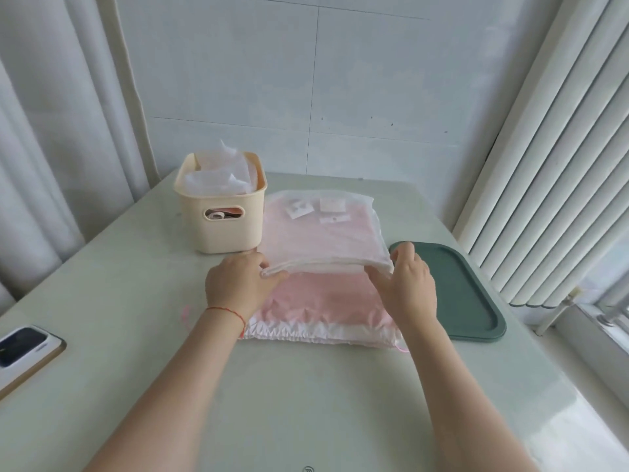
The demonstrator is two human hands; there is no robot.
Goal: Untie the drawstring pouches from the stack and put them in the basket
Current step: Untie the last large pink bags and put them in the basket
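From the head view, your left hand (238, 284) and right hand (406, 284) are pinching the sheer white pouch (323, 229) by its mouth corners — spreading it above the pink stack (323, 301), beside the basket (221, 229) on the worktop (306, 403)

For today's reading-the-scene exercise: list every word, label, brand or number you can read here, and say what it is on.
No readable text.
Small white cards inside the sheer white pouch: too small to tell.
Phone: no legible text.
Mark at the bottom frame edge: cut off, unreadable.
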